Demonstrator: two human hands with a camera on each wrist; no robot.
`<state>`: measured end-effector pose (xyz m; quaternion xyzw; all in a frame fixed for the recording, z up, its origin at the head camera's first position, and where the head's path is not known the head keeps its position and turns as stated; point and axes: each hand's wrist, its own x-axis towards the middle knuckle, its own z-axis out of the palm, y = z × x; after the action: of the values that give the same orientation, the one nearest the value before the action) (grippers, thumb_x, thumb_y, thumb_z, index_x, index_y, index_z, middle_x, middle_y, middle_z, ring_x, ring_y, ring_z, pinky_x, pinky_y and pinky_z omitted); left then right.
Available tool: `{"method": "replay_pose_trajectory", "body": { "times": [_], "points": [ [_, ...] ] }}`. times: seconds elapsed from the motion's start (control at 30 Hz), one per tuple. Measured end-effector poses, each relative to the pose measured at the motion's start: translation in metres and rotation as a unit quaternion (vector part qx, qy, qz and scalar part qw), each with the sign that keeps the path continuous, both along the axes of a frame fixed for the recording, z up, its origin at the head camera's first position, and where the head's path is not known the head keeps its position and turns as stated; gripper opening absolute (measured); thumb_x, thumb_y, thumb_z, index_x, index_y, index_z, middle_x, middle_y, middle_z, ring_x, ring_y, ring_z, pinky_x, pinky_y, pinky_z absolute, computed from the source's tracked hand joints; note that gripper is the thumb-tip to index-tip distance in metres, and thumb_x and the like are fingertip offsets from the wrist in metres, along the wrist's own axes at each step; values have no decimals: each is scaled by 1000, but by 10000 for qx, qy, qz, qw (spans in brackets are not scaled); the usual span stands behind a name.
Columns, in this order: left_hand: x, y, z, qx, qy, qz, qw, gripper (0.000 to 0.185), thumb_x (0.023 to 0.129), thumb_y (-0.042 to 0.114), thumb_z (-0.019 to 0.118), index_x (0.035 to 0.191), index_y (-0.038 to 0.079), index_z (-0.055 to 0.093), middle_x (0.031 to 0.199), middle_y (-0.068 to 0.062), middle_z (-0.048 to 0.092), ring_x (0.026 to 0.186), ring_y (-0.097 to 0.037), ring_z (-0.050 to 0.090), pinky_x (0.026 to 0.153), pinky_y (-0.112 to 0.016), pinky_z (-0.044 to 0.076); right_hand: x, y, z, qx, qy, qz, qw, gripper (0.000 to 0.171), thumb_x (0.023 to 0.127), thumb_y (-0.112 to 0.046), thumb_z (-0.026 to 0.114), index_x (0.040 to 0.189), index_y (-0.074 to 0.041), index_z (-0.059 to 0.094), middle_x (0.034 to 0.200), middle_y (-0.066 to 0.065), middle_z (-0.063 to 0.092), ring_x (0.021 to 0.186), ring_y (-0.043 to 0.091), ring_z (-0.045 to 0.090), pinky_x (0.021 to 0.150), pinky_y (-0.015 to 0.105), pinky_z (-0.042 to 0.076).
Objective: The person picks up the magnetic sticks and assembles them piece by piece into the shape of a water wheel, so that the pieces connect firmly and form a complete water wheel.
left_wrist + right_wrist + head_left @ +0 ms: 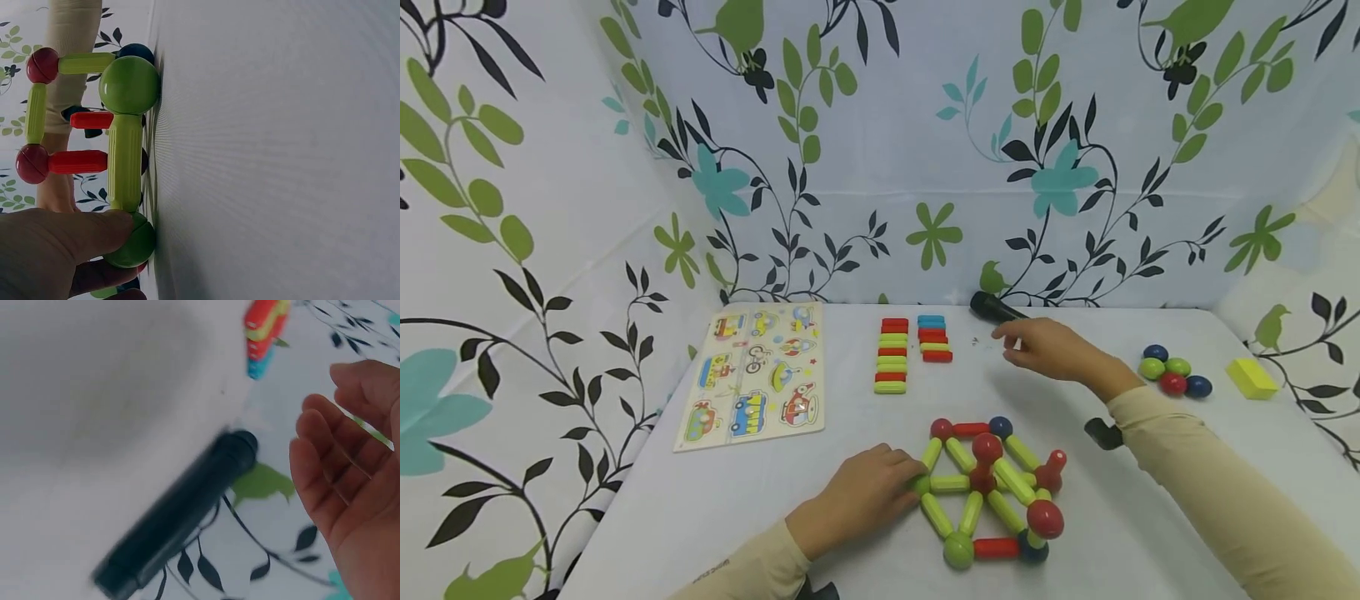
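Observation:
A framework of magnetic rods and balls [950, 483] stands on the white table, built from lime-green and red rods with red, green and dark blue balls. At its left corner my left hand [865, 493] pinches a green ball [139, 242], thumb on the near side and a finger beneath. My right hand [1062, 350] is in the air above the table's far side, fingers loosely curled, with nothing in it. Close by lies a black cylinder [181, 509], blurred in the right wrist view. Loose rods [892, 352] form one column, with a shorter column of rods [934, 336] alongside.
A wooden picture puzzle board [752, 375] lies at the left. On the right are several loose balls [1173, 383] and a yellow block [1252, 379]. Patterned cloth [880, 150] hangs behind the table.

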<state>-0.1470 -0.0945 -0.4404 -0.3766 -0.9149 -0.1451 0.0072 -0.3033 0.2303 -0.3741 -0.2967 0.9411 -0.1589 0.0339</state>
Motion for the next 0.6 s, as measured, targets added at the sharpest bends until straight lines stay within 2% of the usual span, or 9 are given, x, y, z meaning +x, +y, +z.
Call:
{"method": "replay_pose_trajectory", "body": {
  "times": [0.13, 0.23, 0.3, 0.6],
  "points": [
    [0, 0, 0, -5, -45, 6, 10000, 32, 91, 25, 78, 122, 19, 71, 111, 8, 72, 96, -7, 62, 80, -20, 52, -20, -25, -15, 481, -95, 304, 9983, 41, 95, -18, 72, 135, -11, 65, 121, 11, 70, 106, 28, 68, 90, 45, 58],
    [0, 0, 3, -54, -84, 20, 9999, 32, 91, 26, 78, 122, 20, 71, 111, 9, 71, 96, -6, 61, 80, -20, 52, -29, -39, -24, 728, -31, 523, 9960, 45, 94, -17, 74, 138, -11, 64, 132, 12, 66, 122, 32, 63, 100, 50, 53],
    [0, 0, 4, -74, -97, 30, 9999, 32, 92, 26, 77, 122, 20, 71, 110, 9, 71, 95, -6, 61, 80, -20, 52, -32, -47, -29, 892, 121, 646, 9938, 46, 93, -17, 75, 137, -13, 64, 134, 12, 65, 125, 31, 60, 103, 50, 51],
    [-1, -2, 1, -67, -113, 59, 9999, 33, 92, 28, 77, 123, 20, 71, 111, 10, 71, 96, -5, 61, 81, -19, 52, -41, -75, -42, 1777, 798, 1343, 9716, 49, 94, -21, 74, 141, -20, 61, 138, 6, 63, 119, 27, 59, 97, 41, 55]
  ]
}}
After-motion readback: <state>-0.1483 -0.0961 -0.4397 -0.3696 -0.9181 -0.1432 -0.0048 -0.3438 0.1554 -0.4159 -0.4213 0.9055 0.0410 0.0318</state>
